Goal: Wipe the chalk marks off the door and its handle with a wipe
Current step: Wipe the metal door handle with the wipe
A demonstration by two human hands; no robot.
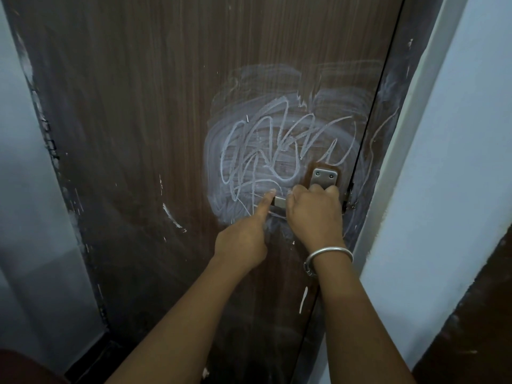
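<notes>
Sprawling over brown door, smeared chalk scribbles; steel handle

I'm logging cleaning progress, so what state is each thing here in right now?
door: looks closed, chalk-smeared near the handle.
chalk marks: scribbles not yet wiped off, hazy smear around them.
handle: gripped by the right hand.
right hand: fingers curled round the handle.
left hand: index finger straight, tip at the handle's free end.
</notes>
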